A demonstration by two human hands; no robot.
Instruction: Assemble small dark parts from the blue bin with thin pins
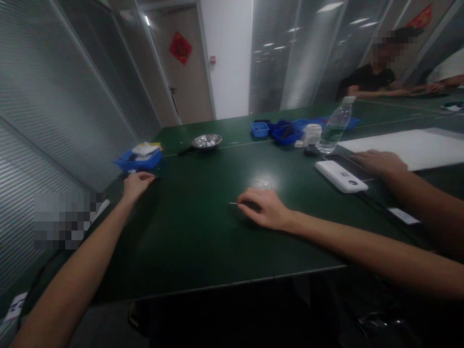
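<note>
My left hand (137,183) is stretched far out to the left and rests on the dark green table (188,241). Its fingers are curled together just in front of a blue tray (139,158) that holds white and yellow bits. What the fingers hold, if anything, is hidden. My right hand (264,209) lies knuckles-up in the middle of the table. It is closed round a thin metal tool (235,203) whose fine tip points left.
A steel bowl (207,141) stands further back. Several blue trays (286,131), a white jar (312,134) and a water bottle (335,126) are at the back right. A co-worker's hand (379,162) rests beside a white power bank (340,176) and a white sheet (409,147). Another person sits at the far right.
</note>
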